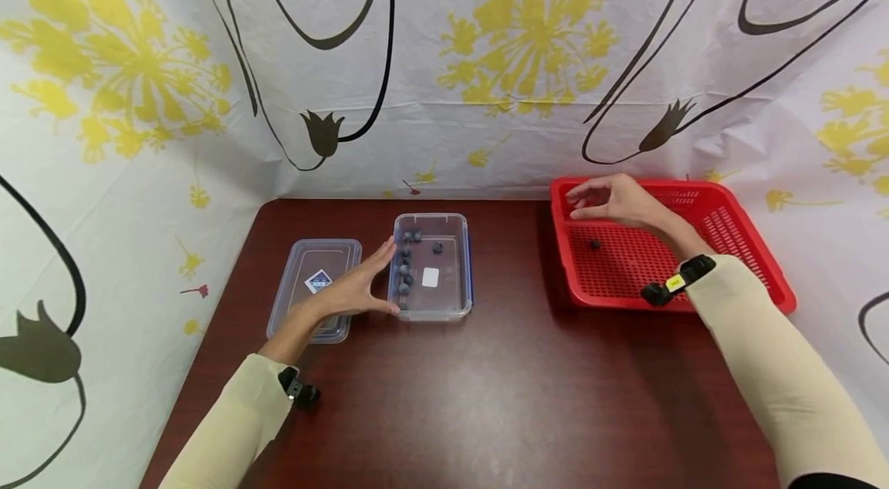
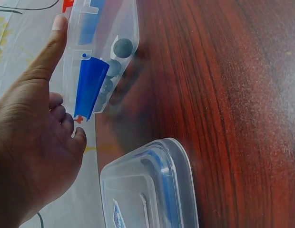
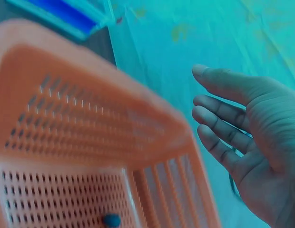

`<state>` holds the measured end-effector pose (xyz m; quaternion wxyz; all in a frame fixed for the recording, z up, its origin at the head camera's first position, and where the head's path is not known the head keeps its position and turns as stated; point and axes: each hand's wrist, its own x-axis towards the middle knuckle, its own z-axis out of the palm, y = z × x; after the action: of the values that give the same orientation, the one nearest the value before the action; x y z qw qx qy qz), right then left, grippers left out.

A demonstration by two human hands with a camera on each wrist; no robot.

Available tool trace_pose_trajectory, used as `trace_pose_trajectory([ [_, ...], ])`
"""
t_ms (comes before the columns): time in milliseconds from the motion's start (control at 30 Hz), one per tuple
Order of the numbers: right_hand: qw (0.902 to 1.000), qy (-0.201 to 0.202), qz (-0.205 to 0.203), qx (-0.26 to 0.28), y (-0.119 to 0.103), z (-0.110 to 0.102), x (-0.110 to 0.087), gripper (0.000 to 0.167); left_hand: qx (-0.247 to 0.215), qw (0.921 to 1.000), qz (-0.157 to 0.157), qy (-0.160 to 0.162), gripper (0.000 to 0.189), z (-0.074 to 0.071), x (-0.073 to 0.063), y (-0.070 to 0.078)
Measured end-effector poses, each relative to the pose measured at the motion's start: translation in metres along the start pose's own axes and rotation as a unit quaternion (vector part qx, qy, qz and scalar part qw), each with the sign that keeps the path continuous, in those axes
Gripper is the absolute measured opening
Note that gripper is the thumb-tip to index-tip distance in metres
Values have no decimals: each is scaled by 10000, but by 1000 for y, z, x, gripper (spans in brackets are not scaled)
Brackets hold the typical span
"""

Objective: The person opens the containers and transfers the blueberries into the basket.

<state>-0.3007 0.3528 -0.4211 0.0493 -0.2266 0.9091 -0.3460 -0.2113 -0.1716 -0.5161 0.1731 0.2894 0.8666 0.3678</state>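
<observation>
A clear plastic box [image 1: 451,284] with blue side clips stands on the table, several small blue-grey balls [image 2: 122,48] inside, mostly along its left side. My left hand [image 1: 354,288] lies against that side, thumb and fingers spread along the wall. In the left wrist view the hand is beside a blue clip [image 2: 92,88]. Above the back left part of a red perforated basket [image 1: 753,254] hovers my right hand [image 1: 620,200], fingers loosely bent with nothing visible between them. One small dark ball [image 1: 595,244] lies on the basket floor, seen also in the right wrist view.
The box's clear lid [image 1: 299,273], with a blue and white diamond label, lies left of the box, partly behind the left hand and wrist. A patterned cloth [image 1: 417,142] hangs behind the brown table [image 1: 500,396] and along its sides.
</observation>
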Motion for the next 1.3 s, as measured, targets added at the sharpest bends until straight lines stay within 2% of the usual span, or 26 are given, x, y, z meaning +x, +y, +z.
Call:
trace_pose_trajectory([
  [267, 9983, -156, -436, 342, -43, 20, 21, 31, 27, 10000, 23, 5, 124, 0, 0, 2],
  [533, 9937, -601, -744, 589, -76, 62, 53, 33, 80, 10000, 10, 32, 125, 1, -1, -1],
  [700, 9916, -841, -697, 694, -90, 88, 68, 35, 128, 9999, 10, 18, 125, 1, -1, -1],
  [833, 9905, -916, -670, 771, -97, 108, 81, 35, 135, 9999, 19, 44, 125, 1, -1, 0],
  [967, 9910, -932, -734, 626, -99, 127, 93, 36, 144, 9999, 16, 54, 125, 0, -1, 0],
  [1300, 9928, -913, -715, 295, -92, 168, 112, 39, 159, 9998, 40, 66, 125, 0, 0, 0],
])
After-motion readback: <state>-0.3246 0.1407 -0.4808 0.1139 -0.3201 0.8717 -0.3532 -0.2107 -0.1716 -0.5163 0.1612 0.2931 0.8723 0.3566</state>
